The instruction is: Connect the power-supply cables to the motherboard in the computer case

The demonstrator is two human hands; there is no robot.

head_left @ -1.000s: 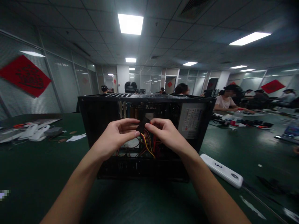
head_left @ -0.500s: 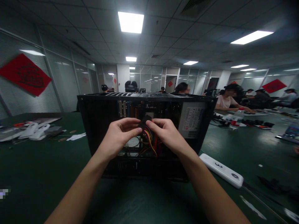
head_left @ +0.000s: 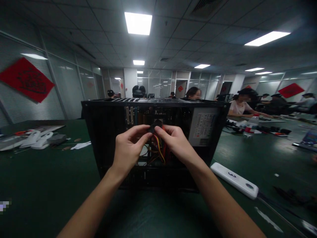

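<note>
An open black computer case (head_left: 156, 178) stands before me on a green table. My left hand (head_left: 132, 142) and my right hand (head_left: 170, 137) meet in front of its opening, both pinching a small black cable connector (head_left: 156, 125). Red, yellow and black wires (head_left: 162, 152) hang from the connector into the case. Behind the fingers lies the motherboard, with pale and blue slots (head_left: 130, 115) at its upper left. A silver power supply (head_left: 203, 129) with a white label sits on the right inside the case. Part of the connector is hidden by the fingertips.
A white power strip (head_left: 235, 181) lies right of the case, its cord running to the lower right. A plastic bottle (head_left: 252, 125) stands farther back. White and grey parts (head_left: 39, 138) are piled at the left. Other people (head_left: 242, 105) sit at tables beyond.
My left hand has turned slightly and its wrist shifted a little right. The connector has tilted between the fingers. My right hand stays nearly in place, and the case has not moved.
</note>
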